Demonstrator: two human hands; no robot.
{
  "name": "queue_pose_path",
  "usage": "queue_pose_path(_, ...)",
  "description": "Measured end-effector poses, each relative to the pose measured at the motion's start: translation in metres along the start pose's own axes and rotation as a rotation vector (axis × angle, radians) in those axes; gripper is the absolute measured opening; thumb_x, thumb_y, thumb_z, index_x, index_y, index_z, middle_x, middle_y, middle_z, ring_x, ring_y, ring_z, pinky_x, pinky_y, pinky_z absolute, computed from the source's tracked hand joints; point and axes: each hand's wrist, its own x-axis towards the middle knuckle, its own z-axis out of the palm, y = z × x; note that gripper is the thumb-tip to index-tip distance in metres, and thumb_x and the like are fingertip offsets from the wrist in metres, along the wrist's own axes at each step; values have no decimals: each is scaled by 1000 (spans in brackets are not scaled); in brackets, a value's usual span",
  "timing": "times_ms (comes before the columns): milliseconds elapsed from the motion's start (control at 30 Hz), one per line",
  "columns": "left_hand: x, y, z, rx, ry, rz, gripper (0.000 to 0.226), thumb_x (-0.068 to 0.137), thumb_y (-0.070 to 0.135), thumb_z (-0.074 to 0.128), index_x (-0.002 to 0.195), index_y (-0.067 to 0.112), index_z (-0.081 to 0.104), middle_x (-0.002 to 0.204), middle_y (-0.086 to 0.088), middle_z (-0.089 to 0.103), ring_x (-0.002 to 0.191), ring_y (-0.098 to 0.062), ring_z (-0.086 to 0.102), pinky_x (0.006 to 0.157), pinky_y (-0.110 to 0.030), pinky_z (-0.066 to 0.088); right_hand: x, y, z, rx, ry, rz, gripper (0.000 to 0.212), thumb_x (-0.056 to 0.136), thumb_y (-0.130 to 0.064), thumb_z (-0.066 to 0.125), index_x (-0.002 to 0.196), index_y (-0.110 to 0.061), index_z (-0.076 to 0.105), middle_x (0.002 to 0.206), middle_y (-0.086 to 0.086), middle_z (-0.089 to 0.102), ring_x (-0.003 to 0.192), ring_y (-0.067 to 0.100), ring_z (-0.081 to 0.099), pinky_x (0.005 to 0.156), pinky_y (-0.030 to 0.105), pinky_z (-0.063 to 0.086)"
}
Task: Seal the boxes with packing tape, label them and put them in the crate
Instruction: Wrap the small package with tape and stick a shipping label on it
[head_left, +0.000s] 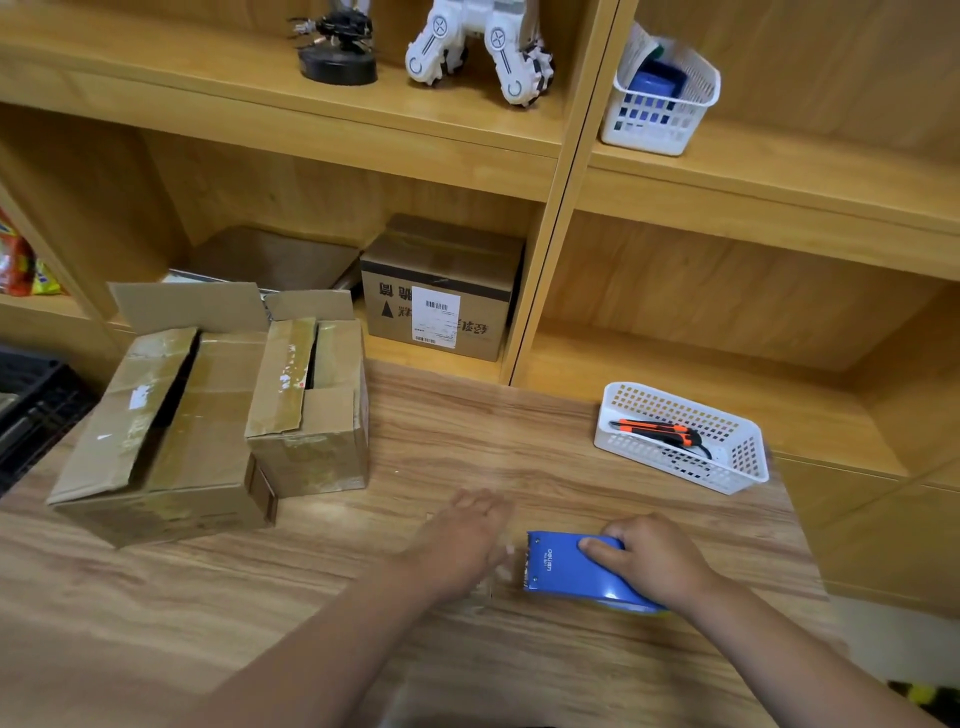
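Observation:
Two cardboard boxes stand on the wooden table at the left with their flaps loose: a larger box (161, 431) and a smaller box (311, 410) touching its right side. A blue tape dispenser (566, 569) lies on the table near the front. My right hand (654, 561) grips its right end, fingers curled over the top. My left hand (462, 540) hovers blurred just left of the dispenser's toothed edge, fingers fairly straight; a faint clear strip shows between hand and dispenser. A dark crate (26, 405) sits at the far left edge.
A white basket (737, 467) holding an orange utility knife (660, 434) stands at the table's right. Behind, wooden shelves hold a labelled cardboard box (441, 291), another white basket (660, 98), a white robot toy (478, 47) and a black figure (337, 47).

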Motion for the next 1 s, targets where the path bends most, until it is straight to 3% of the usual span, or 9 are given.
queue_pose_path(67, 3, 4, 10, -27, 51, -21, 44, 97, 35, 25, 132, 20, 47, 135, -1, 50, 127, -20, 40, 103, -23, 20, 0, 1, -1, 10, 7, 4, 51, 87, -56, 51, 58, -15, 50, 57, 3, 52, 60, 14, 49, 51, 25, 26)
queue_pose_path(200, 6, -6, 27, 16, 200, -8, 68, 78, 45, 0, 107, 26, 58, 109, 5, 59, 106, -18, 51, 91, -27, 29, -3, 3, -7, 152, -8, 56, 47, 88, -53, 54, 54, -19, 49, 57, 2, 53, 55, 11, 46, 54, 30, 30)
queue_pose_path(367, 7, -5, 31, -40, 266, -26, 55, 80, 44, 9, 95, 24, 58, 96, 5, 61, 97, -18, 53, 84, -26, 29, -6, -6, -23, -4, -9, 27, 50, 88, -57, 50, 62, -14, 55, 63, 4, 58, 66, 18, 54, 55, 22, 28)
queue_pose_path(433, 6, -4, 29, -64, 270, -59, 53, 78, 45, 9, 92, 26, 56, 93, 7, 61, 94, -16, 52, 80, -23, 27, -5, -15, -28, -172, -18, -7, 52, 91, -60, 42, 70, -14, 56, 63, 3, 55, 67, 20, 50, 70, 19, 29)
queue_pose_path(533, 7, 1, 25, -82, 284, -78, 51, 77, 45, 11, 90, 26, 56, 92, 7, 62, 94, -15, 52, 77, -21, 23, -3, -28, -31, -388, -61, -18, 50, 93, -61, 33, 67, -20, 47, 58, -3, 43, 60, 17, 38, 93, 29, 29)
queue_pose_path(667, 8, 0, 28, -41, 293, -105, 25, 91, 33, 36, 92, 24, 59, 95, 6, 63, 95, -15, 53, 76, -21, 22, -3, -47, -27, -507, -73, -20, 48, 95, -58, 29, 76, -21, 52, 85, 3, 67, 76, 25, 51, 96, 35, 29)
queue_pose_path(733, 8, 1, 30, -31, 299, -98, 34, 88, 37, 30, 92, 22, 60, 96, 6, 62, 94, -16, 55, 80, -24, 27, -1, -55, -23, -526, -78, -6, 47, 95, -57, 30, 81, -22, 58, 97, 6, 69, 91, 25, 59, 97, 36, 29)
queue_pose_path(833, 9, 3, 32, -18, 320, -83, 29, 91, 33, 36, 94, 20, 62, 97, 4, 58, 92, -17, 56, 82, -28, 33, 4, -64, -19, -529, -79, 28, 53, 94, -57, 31, 91, -18, 66, 100, 6, 68, 98, 23, 61, 95, 35, 32)
queue_pose_path(1000, 10, 3, 35, 10, 316, -96, 23, 96, 28, 40, 103, 20, 60, 106, 4, 54, 98, -16, 53, 84, -27, 30, 9, -73, -20, -499, -74, 70, 45, 92, -57, 33, 79, -19, 54, 97, 3, 67, 94, 22, 60, 90, 34, 34)
